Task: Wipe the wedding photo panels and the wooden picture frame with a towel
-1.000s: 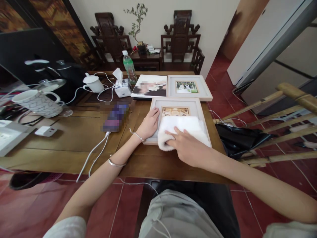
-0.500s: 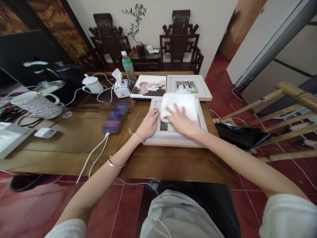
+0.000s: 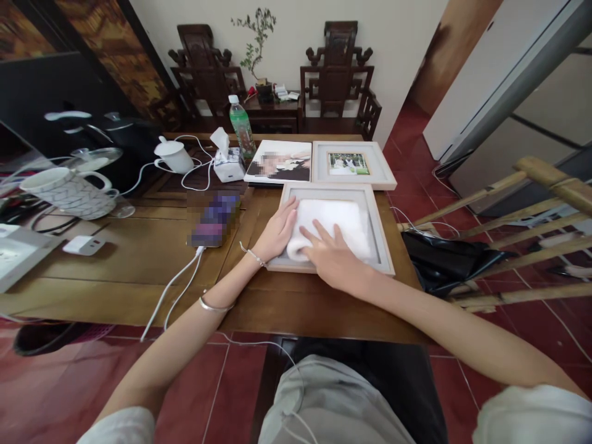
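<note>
A white picture frame (image 3: 377, 228) lies flat on the wooden table (image 3: 139, 259) in front of me. A folded white cloth (image 3: 333, 219) covers the picture in its middle. My right hand (image 3: 330, 259) lies flat on the near part of the cloth, fingers spread and pressing it down. My left hand (image 3: 277, 231) rests open on the frame's left edge, fingers stretched out and holding the frame still. A bracelet and a bangle sit on my left wrist and forearm.
Beyond the frame lie a second white frame (image 3: 354, 163) and a photo print (image 3: 280, 161). A phone (image 3: 213, 217) with a white cable, a tissue box (image 3: 227, 163), a green bottle (image 3: 241, 126) and mugs (image 3: 69, 192) stand to the left. A bamboo rack (image 3: 522, 228) stands right.
My right hand slid the cloth from the frame's near edge up to its far edge, then back down to the middle. My left hand stayed on the frame's left edge.
</note>
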`<state>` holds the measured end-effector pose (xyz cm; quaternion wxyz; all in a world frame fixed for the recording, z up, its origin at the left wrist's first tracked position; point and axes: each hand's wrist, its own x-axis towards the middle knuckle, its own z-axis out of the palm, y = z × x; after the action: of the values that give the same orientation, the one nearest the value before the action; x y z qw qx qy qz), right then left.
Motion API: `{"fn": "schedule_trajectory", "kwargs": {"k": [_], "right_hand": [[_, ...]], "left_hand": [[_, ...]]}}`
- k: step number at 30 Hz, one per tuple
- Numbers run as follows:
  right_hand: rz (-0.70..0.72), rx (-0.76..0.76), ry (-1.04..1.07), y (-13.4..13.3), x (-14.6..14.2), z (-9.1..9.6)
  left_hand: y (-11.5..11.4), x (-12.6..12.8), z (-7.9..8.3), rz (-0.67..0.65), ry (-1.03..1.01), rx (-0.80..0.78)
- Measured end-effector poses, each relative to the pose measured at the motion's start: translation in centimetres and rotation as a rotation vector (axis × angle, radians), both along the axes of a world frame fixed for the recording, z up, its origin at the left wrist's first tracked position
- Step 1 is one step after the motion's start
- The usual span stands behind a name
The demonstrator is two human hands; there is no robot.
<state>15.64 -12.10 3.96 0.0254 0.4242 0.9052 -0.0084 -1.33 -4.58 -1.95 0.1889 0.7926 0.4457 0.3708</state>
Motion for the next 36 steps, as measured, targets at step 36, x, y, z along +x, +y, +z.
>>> {"fn": "schedule_trajectory", "kwargs": {"k": [36], "right_hand": [[0.085,0.079,0.026,-2.5,1.3,0.8]], "left_hand": [[1.4,-0.6,-1.9,0.026,0.142,0.081]]}}
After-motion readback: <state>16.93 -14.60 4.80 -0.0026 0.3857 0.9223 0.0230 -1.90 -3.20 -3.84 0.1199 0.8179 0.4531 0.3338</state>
